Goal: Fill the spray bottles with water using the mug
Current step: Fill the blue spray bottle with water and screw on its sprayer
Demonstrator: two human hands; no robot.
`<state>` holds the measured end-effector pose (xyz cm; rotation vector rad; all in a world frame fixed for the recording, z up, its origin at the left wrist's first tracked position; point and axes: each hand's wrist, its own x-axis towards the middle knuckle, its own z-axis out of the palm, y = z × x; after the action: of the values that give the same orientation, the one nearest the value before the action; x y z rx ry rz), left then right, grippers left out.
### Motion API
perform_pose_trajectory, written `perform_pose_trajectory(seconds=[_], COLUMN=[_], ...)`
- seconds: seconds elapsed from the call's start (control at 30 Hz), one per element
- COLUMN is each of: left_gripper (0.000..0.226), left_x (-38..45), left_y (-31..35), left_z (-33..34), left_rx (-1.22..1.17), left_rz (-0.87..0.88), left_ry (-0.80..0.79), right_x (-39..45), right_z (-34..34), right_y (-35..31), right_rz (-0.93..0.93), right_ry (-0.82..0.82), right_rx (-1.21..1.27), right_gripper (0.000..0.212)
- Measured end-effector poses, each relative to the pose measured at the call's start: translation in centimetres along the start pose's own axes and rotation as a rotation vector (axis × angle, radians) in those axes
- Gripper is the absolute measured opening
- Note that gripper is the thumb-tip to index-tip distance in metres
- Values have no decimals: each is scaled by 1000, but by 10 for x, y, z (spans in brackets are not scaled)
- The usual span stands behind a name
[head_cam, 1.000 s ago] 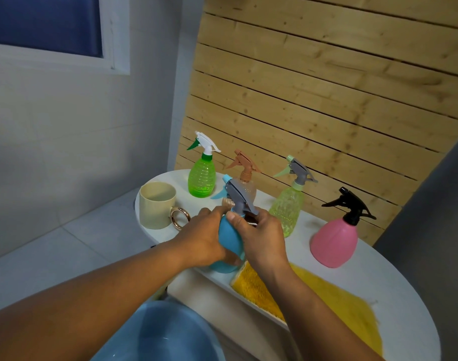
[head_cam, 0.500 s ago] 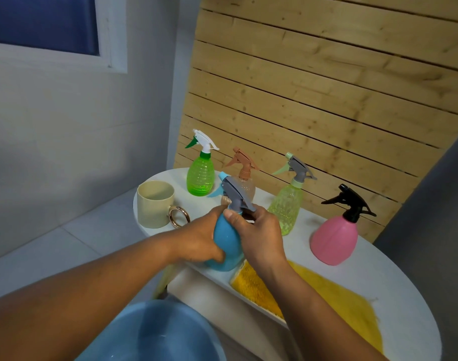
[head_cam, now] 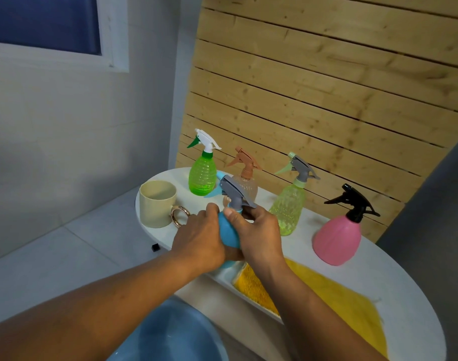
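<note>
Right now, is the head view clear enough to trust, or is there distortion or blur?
Head view: wide-angle bending curves the wooden slat wall; soft, even light, no harsh glare; both hands on the blue spray bottle look reasonably sharp; the blue basin at the bottom edge is soft.

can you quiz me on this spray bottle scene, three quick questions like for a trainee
1. True or false: the mug is being held by one of the hands.
2. Which bottle do both hands grip? A) pink bottle B) blue bottle C) green bottle
3. Fill in: the yellow cloth lies on the white ____.

Key
1. False: it stands alone on the table.
2. B: the left hand holds its body, the right hand grips at its neck.
3. table
</note>
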<state>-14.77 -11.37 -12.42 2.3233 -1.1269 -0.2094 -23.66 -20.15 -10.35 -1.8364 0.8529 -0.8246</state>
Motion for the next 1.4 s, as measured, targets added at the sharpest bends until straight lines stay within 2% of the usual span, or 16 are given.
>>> perform_pose_trajectory(seconds=[0.1, 0.17, 0.33, 0.4, 0.53, 0.67, 0.77, 0.87, 1.1, 1.4], left_gripper=[94, 92, 96, 101, 102, 106, 92, 85, 87, 89], left_x=[-4, -5, -4, -1, 8, 8, 6, 6, 9, 8], left_y=[-4, -4, -2, 6, 34, 64, 91, 119, 175, 216], left_z=[2, 2, 4, 2, -1, 7, 23, 41, 72, 115], left_rx=[-77, -144, -190, -215, -372, -587, -689, -704, -682, -635], left_rz=[0, -33, -30, 1, 113, 190, 262, 332, 360, 396], left_ry=[-51, -49, 28, 57, 55, -44, -129, -221, -507, -641], right_x=[-1, -2, 3, 8, 18, 25, 28, 29, 28, 30], right_z=[2, 3, -6, -15, -51, -103, -145, -183, -250, -306], right_y=[3, 4, 0, -6, -27, -39, -37, -29, 1, 41], right_rz=[13, 8, 41, 29, -6, 12, -10, -1, 60, 71], right_ry=[20, 34, 28, 34, 53, 79, 115, 163, 222, 268], right_rx=[25, 16, 48, 54, 34, 27, -28, -62, -68, -69], right_gripper=[40, 43, 35, 33, 17, 7, 10, 11, 11, 11])
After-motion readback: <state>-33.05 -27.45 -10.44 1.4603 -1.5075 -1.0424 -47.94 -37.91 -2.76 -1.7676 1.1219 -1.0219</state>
